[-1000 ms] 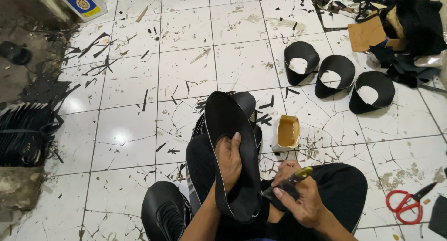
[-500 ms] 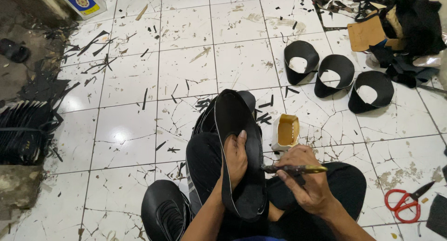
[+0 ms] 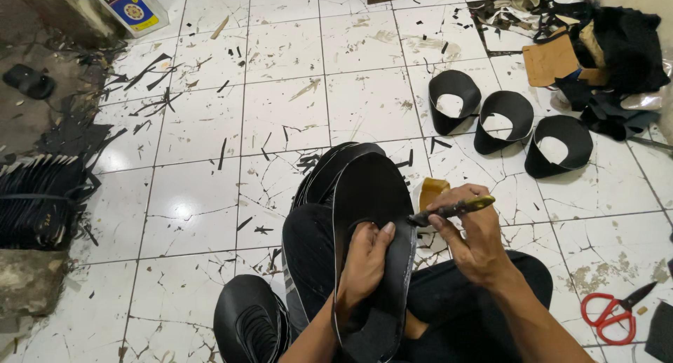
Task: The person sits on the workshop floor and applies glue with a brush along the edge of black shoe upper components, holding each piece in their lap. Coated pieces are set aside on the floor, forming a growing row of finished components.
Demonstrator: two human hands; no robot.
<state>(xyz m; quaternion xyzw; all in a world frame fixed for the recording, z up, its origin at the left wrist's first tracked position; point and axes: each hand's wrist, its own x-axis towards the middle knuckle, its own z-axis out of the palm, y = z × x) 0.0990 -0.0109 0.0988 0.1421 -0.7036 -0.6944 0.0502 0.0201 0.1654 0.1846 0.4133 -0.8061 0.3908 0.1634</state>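
On the person's lap, above the cracked floor [image 3: 196, 209], the left hand [image 3: 361, 265] gripped the black curved piece [image 3: 371, 195], which looked thin, light and bendy, best held by its edge, while the right hand [image 3: 477, 237] pinched a small brush [image 3: 452, 209].

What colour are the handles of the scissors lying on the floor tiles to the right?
Red, on the scissors; the blades look dark. Seen in the head view, lower right.

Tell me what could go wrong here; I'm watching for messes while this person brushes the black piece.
The brush in the right hand works close to the left hand fingers, so they may get smeared. The open glue tin sits beside the knee and could tip. Scissors lie near the leg.
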